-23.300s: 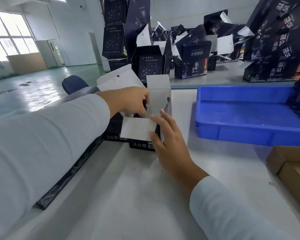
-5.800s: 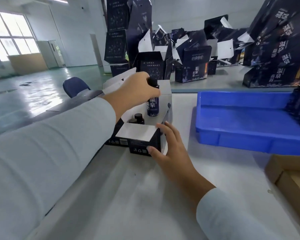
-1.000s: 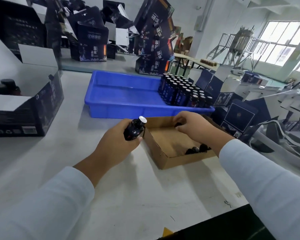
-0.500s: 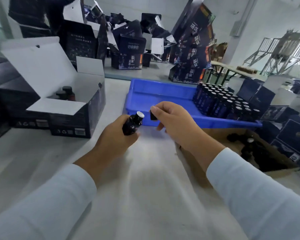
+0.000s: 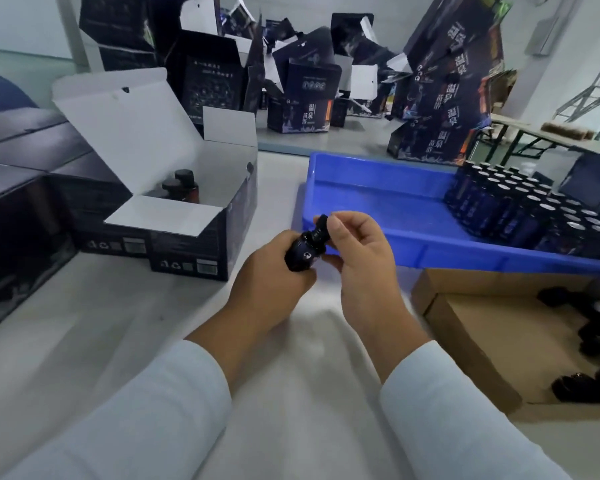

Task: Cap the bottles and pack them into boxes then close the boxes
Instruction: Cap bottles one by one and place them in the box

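Room: factory hall, pale walls, dark printed cartons heaped along the back of a long white table.
Change since half a second ago: then the right hand held a small black cap apart from the bottle, whose silver mouth was bare; now the cap sits on the neck and the silver top is covered. The two hands have closed together.
Left hand: fingers curled round the lower body of the dark bottle, held above the table and tilted with its neck up and to the right.
Right hand: thumb and forefinger pinch the cap at the bottle's top; the other fingers are loosely bent beneath.
Open box: left of the hands, lid and flaps up, capped bottles standing in its far corner.
Blue tray: behind the hands, with a block of upright uncapped bottles at its right end.
Brown cardboard tray: right of the hands, loose black caps inside.
Sleeves: pale, reaching both wrists.
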